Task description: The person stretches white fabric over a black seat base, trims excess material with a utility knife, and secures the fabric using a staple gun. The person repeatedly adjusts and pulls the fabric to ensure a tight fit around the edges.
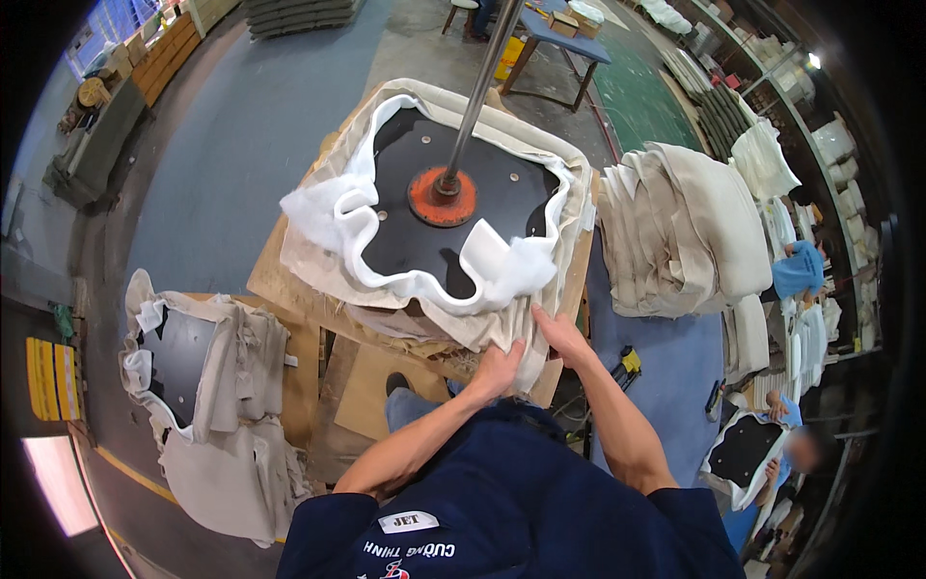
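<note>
At the far left edge of the floor (241,164) lie yellow strips (50,378), and beyond them, toward the top left corner, wooden crates (174,53) stand along a wall. Nearer, a second seat (207,372) lies on a low board, its black base showing through beige fabric and white padding that hang loose over the sides.

In the middle, a wooden board (289,289) carries the seat (439,207) being worked: a black panel (453,183) face up, ringed by white foam (357,217) and wrapped in a beige cover (482,328) that folds over its edges. A steel pole (482,77) comes down from the top and presses an orange disc (442,196) onto the centre of the panel.

At the seat's near edge, toward its right corner, both hands meet on the cover. The left hand (497,369) is closed around a fold of the fabric, fingers curled into it. The right hand (559,333) lies just beside it, touching the same fold with fingers stretched flat along the fabric; whether it pinches the cloth cannot be told.

Right of the board, a yellow tool (627,365) lies on the blue floor. Further right stands a tall stack of covers (685,232). At the right edge other people (799,270) work on similar seats.
</note>
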`<action>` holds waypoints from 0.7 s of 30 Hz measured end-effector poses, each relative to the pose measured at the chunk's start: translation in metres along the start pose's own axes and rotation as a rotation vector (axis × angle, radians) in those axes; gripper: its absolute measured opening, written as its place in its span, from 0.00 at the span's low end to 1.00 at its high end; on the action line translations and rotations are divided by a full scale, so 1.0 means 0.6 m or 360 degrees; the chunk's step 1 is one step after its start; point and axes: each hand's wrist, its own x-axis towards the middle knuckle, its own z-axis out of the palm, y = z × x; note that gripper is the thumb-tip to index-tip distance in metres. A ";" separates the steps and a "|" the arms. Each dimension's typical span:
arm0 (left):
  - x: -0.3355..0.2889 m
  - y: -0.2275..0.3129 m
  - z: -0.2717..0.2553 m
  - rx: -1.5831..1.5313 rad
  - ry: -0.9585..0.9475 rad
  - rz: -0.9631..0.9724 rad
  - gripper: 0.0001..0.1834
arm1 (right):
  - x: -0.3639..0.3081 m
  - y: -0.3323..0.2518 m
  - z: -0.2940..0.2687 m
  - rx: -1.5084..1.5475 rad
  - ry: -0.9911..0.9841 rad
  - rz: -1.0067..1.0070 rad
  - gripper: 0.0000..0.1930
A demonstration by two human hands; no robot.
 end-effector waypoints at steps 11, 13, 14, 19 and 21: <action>-0.014 -0.038 -0.028 -0.0365 -0.0193 -0.0357 0.25 | -0.032 0.059 0.026 -0.0593 0.0542 -0.0754 0.30; -0.039 -0.018 -0.028 -0.0610 -0.0252 -0.0270 0.25 | -0.069 0.048 0.032 -0.0683 0.0528 -0.0745 0.29; -0.049 -0.013 -0.028 -0.0649 -0.0243 -0.0233 0.25 | -0.097 0.034 0.044 -0.0637 0.0499 -0.0706 0.28; -0.075 -0.004 -0.029 -0.0781 -0.0263 -0.0267 0.25 | -0.103 0.065 0.052 -0.0265 0.0481 -0.0659 0.28; -0.074 -0.006 -0.031 -0.0668 -0.0214 -0.0311 0.23 | -0.100 0.055 0.048 -0.0099 0.0290 -0.0537 0.27</action>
